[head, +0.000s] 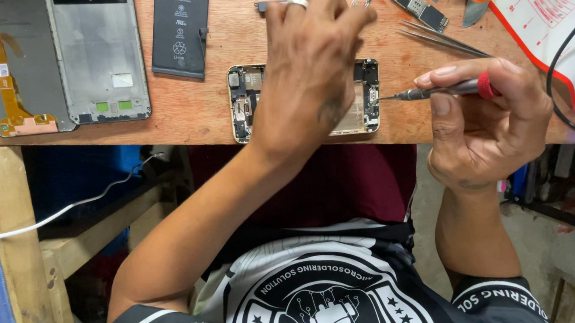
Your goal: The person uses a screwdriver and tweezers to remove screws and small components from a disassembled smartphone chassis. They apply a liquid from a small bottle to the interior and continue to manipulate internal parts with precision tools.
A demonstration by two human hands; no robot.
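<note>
Two hands work at centre frame. Left hand (308, 62) rests curled over opened phone (368, 95) on counter (192, 111). Right hand (486, 120) grips screwdriver (434, 92), tip at phone's edge.

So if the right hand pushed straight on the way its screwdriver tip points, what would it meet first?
The right hand holds a screwdriver pointing left. Its tip sits at the right edge of the opened phone, so it would most likely meet that frame first, with the left hand over it beyond. Depth is unclear.

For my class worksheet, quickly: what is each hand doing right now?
Left hand: fingers curled over the opened phone; any grip cannot be told.
Right hand: closed on a screwdriver, tip at the phone's edge.
</note>
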